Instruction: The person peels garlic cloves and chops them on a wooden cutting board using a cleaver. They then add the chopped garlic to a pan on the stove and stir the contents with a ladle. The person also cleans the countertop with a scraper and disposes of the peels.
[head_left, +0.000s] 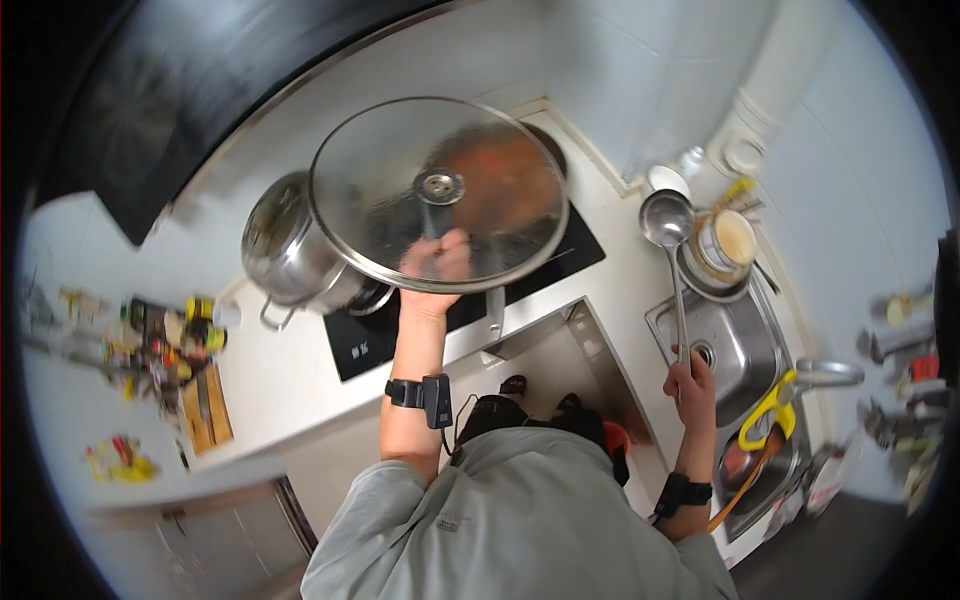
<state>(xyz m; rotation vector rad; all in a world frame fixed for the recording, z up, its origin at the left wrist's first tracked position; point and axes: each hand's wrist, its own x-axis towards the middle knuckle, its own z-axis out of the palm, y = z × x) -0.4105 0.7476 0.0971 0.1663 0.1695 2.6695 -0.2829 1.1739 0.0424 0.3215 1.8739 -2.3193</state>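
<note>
My left hand (436, 259) grips the dark handle under a large glass pot lid (375, 161) with a metal rim, held up over the cooktop. Through the fogged glass, reddish-brown food (499, 180) shows in a dark pan, whose handle (495, 307) points towards me. Beside it on the left stands a tall steel pot (289, 259) with side handles. My right hand (691, 386) is closed around the long handle of a steel ladle (667, 217). The ladle's bowl is raised at the far end of the sink, near stacked bowls (724, 244).
A double steel sink (739, 337) lies on the right, with a yellow-handled tool (772, 412) and a wooden utensil (750, 480) by it. Black range hood (142, 120) overhangs the upper left. Bottles and packets (161, 337) and a wooden board (206, 412) stand at the counter's left end.
</note>
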